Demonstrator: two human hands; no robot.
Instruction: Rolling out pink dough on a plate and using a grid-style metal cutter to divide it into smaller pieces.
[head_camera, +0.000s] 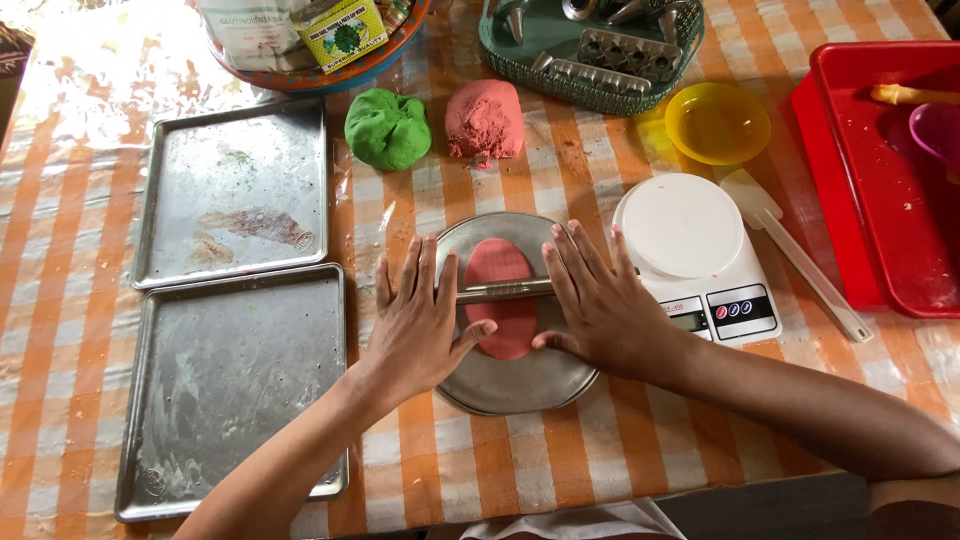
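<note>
Lower left, I see two metal trays (235, 390); my left hand (415, 320) and right hand (600, 305) press flat, fingers spread, on a rolling pin (505, 291) across pink dough (500, 310) on a round plate (510, 375), frame centre

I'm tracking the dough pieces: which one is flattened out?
The pink dough on the round metal plate, under the rolling pin between both hands. The green lump and pink lump beyond it remain thick mounds.

Green-yellow box (343, 33), white bag (255, 30) top-centre.
</note>
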